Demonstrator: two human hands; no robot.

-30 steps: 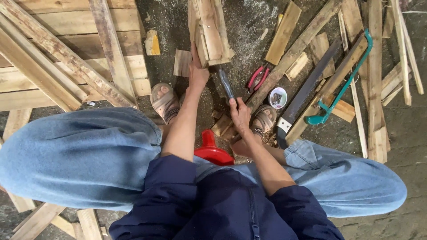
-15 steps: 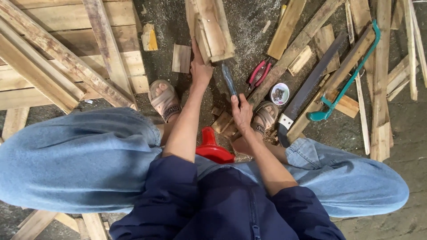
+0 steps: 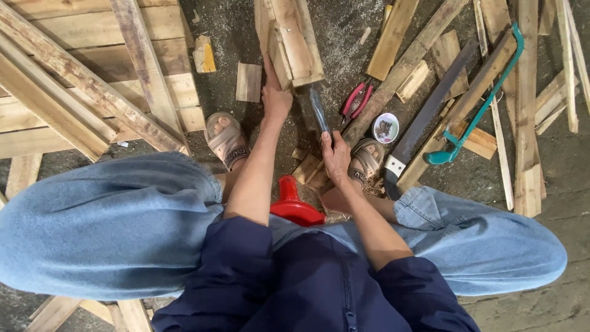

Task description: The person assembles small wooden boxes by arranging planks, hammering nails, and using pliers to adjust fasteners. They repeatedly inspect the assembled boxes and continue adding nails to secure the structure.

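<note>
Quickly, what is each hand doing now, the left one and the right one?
Left hand: closed on the edge of the wooden block.
Right hand: closed around the handle of a chisel, blade pointing toward the block.

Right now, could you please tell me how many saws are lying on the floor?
2. A handsaw lies right of the person's right foot, blade pointing up and away. A teal-framed hacksaw lies just beyond it, across the wooden slats. Others may be hidden under wood.
</note>
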